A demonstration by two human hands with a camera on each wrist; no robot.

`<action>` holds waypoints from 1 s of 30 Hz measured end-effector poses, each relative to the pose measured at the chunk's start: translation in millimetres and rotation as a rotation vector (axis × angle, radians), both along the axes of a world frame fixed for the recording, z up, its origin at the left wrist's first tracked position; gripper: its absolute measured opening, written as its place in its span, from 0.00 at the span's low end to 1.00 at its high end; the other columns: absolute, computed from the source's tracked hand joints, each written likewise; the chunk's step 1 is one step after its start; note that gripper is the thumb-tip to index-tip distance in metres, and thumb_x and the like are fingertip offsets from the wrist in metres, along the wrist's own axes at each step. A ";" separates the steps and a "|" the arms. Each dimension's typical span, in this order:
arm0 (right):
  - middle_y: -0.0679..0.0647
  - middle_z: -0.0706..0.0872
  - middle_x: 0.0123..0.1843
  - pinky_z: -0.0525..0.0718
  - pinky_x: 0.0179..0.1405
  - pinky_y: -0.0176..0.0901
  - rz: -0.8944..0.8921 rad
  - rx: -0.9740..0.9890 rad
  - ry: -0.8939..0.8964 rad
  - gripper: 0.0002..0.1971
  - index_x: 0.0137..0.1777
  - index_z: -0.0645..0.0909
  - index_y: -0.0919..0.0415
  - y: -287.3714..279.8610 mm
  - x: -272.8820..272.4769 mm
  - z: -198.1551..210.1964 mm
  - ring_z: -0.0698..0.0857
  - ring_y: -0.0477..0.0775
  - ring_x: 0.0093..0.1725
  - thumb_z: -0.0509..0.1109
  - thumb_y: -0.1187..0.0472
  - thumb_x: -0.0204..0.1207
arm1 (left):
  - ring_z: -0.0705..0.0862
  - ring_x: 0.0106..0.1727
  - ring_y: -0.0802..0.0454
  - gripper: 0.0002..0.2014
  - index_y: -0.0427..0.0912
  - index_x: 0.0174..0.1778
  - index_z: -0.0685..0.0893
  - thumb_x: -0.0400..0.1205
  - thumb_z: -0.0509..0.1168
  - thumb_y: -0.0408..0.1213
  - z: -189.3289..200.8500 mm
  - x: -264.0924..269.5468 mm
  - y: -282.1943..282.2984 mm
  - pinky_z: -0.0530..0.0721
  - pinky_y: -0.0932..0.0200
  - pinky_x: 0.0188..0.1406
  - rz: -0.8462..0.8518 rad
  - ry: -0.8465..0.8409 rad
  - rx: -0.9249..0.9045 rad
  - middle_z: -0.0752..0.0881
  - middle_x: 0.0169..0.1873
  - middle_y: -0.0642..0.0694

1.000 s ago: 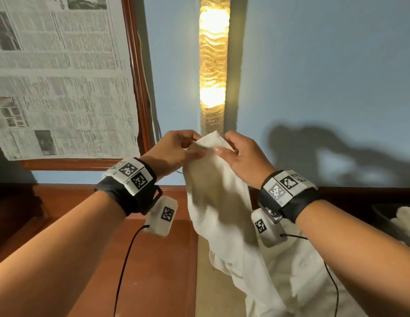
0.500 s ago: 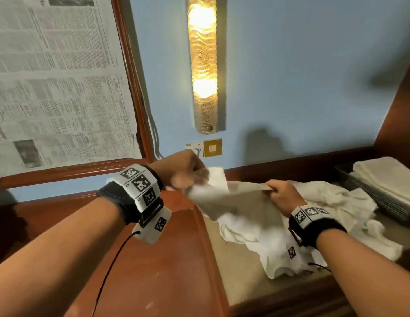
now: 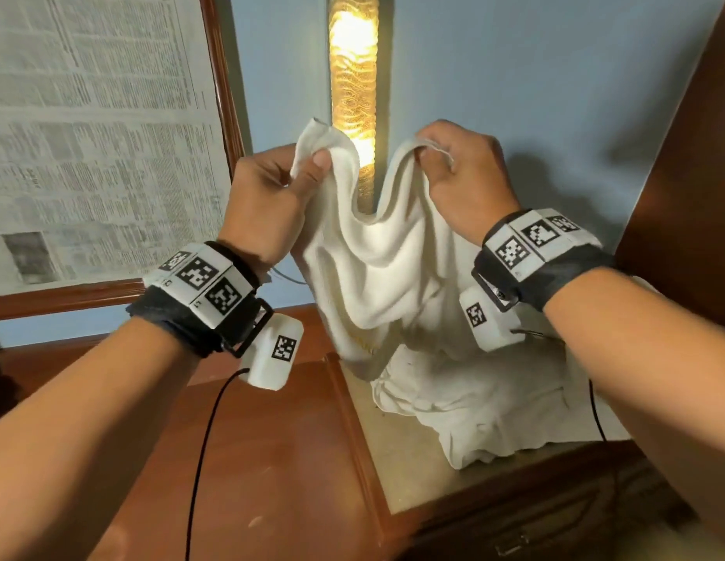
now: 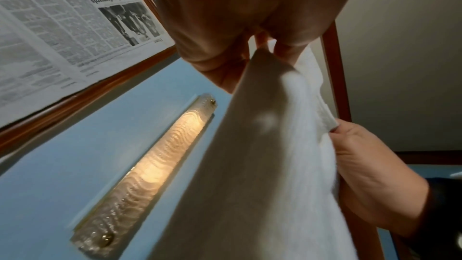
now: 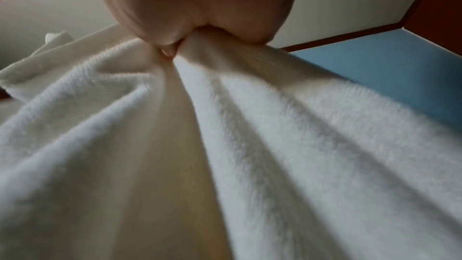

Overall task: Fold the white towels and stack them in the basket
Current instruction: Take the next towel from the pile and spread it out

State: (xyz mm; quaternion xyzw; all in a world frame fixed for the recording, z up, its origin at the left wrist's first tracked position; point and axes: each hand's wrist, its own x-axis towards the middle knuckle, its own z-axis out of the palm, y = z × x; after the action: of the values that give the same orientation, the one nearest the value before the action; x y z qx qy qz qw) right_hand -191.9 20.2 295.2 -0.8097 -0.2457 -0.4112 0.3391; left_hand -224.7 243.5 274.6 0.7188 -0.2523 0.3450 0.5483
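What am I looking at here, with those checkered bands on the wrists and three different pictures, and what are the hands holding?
No machine here: a person's two bare hands, with tracking bands and small cameras strapped on the wrists. The big picture comes from a camera on the head, looking down. The other two look along each hand from the wrist. The left hand and the right hand each pinch the top edge of one white towel, which sags between them in the air. Below it, a crumpled pile of white towels lies on a pale counter. Behind are a lit wall lamp and a framed newspaper. No basket shows.
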 end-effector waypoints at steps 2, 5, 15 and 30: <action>0.55 0.84 0.36 0.81 0.40 0.47 0.000 -0.015 -0.032 0.08 0.46 0.84 0.58 -6.7 -3.3 5.7 0.80 0.57 0.37 0.62 0.60 0.80 | 0.76 0.30 0.41 0.24 0.23 0.38 0.83 0.87 0.66 0.43 4.2 -0.3 -12.1 0.74 0.47 0.30 -0.025 -0.008 0.023 0.82 0.31 0.27; 0.49 0.84 0.35 0.81 0.38 0.47 0.003 -0.100 -0.027 0.08 0.45 0.85 0.56 -20.7 -6.9 -4.5 0.81 0.54 0.36 0.64 0.60 0.80 | 0.80 0.32 0.44 0.23 0.23 0.41 0.85 0.88 0.65 0.44 -2.9 2.3 -36.0 0.78 0.52 0.34 -0.087 0.074 0.097 0.85 0.39 0.23; 0.56 0.64 0.23 0.67 0.28 0.50 -0.051 -0.161 0.179 0.23 0.25 0.64 0.63 -74.0 22.0 -34.4 0.62 0.56 0.29 0.70 0.55 0.76 | 0.88 0.40 0.46 0.18 0.35 0.44 0.89 0.90 0.60 0.41 -45.7 30.2 -119.6 0.86 0.54 0.43 -0.302 0.448 0.030 0.91 0.39 0.42; 0.55 0.87 0.41 0.79 0.44 0.48 -0.131 -0.140 0.799 0.11 0.45 0.85 0.61 -209.0 48.4 -210.0 0.86 0.63 0.47 0.70 0.53 0.80 | 0.80 0.35 0.49 0.16 0.39 0.39 0.84 0.90 0.60 0.40 -66.0 12.4 -134.2 0.78 0.57 0.36 0.081 0.469 -0.019 0.83 0.34 0.41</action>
State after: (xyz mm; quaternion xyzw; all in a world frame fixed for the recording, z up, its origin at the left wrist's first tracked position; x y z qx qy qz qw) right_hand -143.5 -188.8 85.2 -0.9407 -0.0701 -0.0675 0.3250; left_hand -212.3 109.2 208.6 0.7834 -0.0857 0.1926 0.5846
